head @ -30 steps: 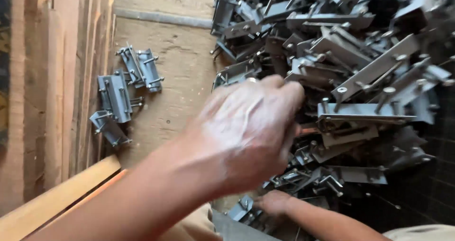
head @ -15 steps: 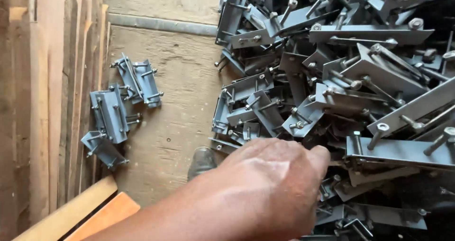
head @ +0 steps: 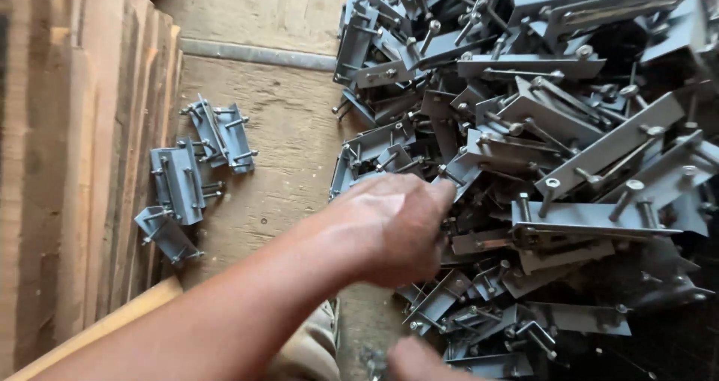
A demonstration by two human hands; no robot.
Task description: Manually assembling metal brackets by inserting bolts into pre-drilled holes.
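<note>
My left hand [head: 397,227] reaches in from the lower left, back side up. Its fingers curl down onto the near edge of a big heap of grey metal brackets [head: 554,149] fitted with bolts. The fingertips are hidden among the pieces, so I cannot tell whether they grip one. Only a small part of my right hand [head: 419,358] shows at the bottom edge, blurred, beside low brackets [head: 479,321] at the front of the heap. What it holds is hidden.
Three separate grey brackets [head: 191,175] lie in a row on the wooden floor to the left. Stacked wooden boards [head: 67,171] stand on edge along the left side. A metal strip [head: 255,54] crosses the floor at the back. A pale plank [head: 97,328] lies at lower left.
My left hand has shifted up and left along the heap's near edge. A bit of my right hand has come back into view at the bottom.
</note>
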